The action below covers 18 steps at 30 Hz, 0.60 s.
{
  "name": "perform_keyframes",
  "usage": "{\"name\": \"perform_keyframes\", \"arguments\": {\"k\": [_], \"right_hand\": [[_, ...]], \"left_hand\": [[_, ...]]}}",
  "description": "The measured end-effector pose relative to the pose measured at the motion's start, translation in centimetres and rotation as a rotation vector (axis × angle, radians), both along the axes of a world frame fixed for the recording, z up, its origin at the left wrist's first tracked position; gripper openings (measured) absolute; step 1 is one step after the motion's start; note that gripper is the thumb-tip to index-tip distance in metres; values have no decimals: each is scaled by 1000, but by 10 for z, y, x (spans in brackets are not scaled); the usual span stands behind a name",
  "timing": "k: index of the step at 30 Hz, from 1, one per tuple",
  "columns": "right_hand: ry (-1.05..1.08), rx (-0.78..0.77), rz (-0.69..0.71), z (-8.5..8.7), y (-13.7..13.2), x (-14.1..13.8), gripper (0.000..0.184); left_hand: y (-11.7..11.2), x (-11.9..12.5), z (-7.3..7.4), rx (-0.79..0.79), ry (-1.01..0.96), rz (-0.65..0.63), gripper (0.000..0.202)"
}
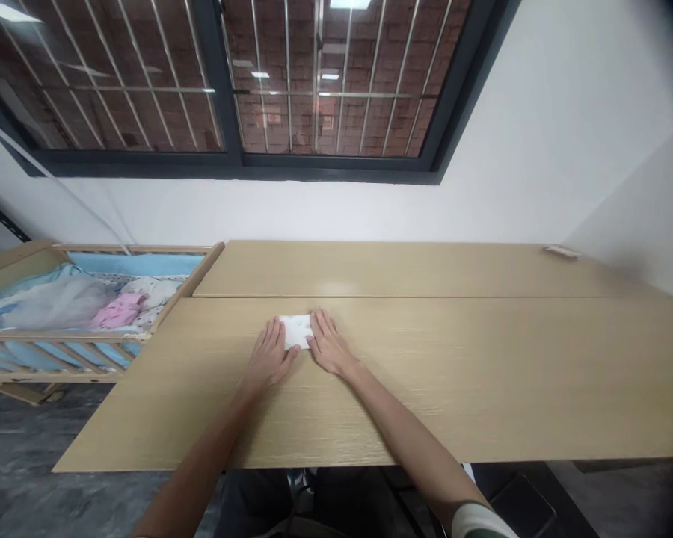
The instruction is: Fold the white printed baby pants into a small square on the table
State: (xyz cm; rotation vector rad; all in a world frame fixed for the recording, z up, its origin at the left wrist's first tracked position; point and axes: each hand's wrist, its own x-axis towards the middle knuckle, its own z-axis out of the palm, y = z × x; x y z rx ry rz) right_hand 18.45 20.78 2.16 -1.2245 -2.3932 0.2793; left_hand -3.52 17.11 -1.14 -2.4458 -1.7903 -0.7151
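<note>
A small folded white cloth lies on the wooden table a little left of centre. My left hand rests flat on the table at the cloth's left edge, fingers stretched out and touching it. My right hand lies flat at the cloth's right edge, fingers spread, with the fingertips on or against the cloth. Neither hand grips anything.
A wooden baby crib with blue lining, pink and white clothes stands to the left of the table. A second table top joins at the back, against the white wall. A small object lies at the far right corner.
</note>
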Motion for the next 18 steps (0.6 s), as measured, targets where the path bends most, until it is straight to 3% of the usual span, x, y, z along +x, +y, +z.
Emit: {"name": "perform_keyframes", "arguments": {"k": [3,6,12,15,18], "right_hand": [[6,53,106,3,1,2,70],[21,9,162,3,7,4,71],[175,-41,62,-1,24,-4,57],[272,-75,-14,14,28,-8,45],[465,-101,-9,46,31,-7,36]], "left_hand": [[-1,-3,8,31,30,-68,72],[4,-4,17,-85,5,-65,70],[26,-5,42,-179,-90,-26,49],[25,-8,61,-177,-156,-25,38],[11,-13,84,-162,-229,-38,31]]}}
